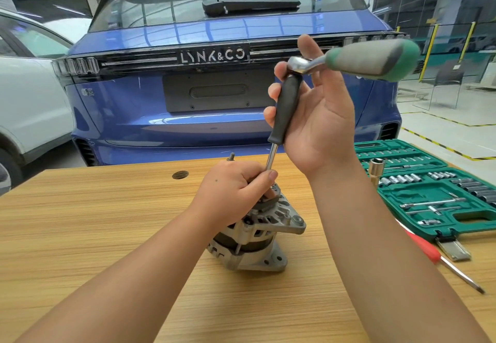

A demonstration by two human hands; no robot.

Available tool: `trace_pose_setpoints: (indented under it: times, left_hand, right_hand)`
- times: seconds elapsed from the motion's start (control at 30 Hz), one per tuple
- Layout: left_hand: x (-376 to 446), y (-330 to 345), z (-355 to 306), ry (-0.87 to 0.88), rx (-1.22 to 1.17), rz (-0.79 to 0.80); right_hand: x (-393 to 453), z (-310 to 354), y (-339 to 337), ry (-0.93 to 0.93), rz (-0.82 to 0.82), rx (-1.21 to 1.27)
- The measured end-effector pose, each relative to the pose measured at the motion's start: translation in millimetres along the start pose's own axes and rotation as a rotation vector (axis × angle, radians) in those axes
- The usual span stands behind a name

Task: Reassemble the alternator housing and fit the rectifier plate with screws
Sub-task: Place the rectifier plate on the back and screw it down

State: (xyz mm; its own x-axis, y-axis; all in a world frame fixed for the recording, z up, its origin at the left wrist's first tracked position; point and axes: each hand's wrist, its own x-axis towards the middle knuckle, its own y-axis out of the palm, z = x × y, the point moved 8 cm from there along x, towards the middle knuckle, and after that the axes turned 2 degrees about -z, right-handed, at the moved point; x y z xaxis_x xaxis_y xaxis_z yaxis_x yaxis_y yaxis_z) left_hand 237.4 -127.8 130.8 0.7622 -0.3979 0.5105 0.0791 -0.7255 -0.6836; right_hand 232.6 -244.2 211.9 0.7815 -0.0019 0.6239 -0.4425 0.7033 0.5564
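Two bare forearms in the foreground, reaching over a wooden bench (107,235); alternator (257,235) standing on end near the bench's middle, pulley side down, rear housing uppermost, presumably so that the fastener points face up to the tool. Left hand (236,189) curled over the top of the alternator, fingers closed round the lower shaft of the driver, apparently steadying both the housing and the tip; tip itself hidden beneath the fingers, so engagement with a screw not determinable; rectifier plate likewise not distinguishable. Right hand (316,117) raised well above, fingers wrapped round the black handle of the spinner driver (285,109); ratchet (370,59) with green-and-grey grip mounted on the driver's top end, probably for added leverage. Judged step: running down a fastener on the rear housing. Right of the alternator, green socket set case (429,189) lying open, kept near for changing bits; red-handled screwdriver (440,259) lying just before it. Beyond the bench, tailgate of a blue car (214,88).
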Motion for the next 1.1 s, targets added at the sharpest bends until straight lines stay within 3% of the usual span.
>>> trace_pose_setpoints:
  times: [0.13,0.23,0.3,0.53,0.73,1.1]
  left_hand:
    - [-1,0,-1,0.007,-0.004,0.002]
    - [0,2,-2,0.012,0.017,0.027]
    - [-1,2,-3,0.022,0.024,0.038]
    - [-1,2,-6,0.031,0.027,0.044]
    - [-1,1,-2,0.008,0.001,0.032]
    - [-2,0,-8,0.057,0.04,0.032]
  right_hand:
    - [1,4,-6,-0.006,-0.118,-0.078]
    - [-2,24,-19,-0.181,-0.384,-0.355]
    - [-5,33,-20,-0.266,-0.466,-0.462]
    - [-5,35,-13,-0.266,-0.423,-0.486]
    - [3,9,-13,0.089,-0.252,-0.127]
    - [-9,40,-16,-0.294,-0.53,-0.575]
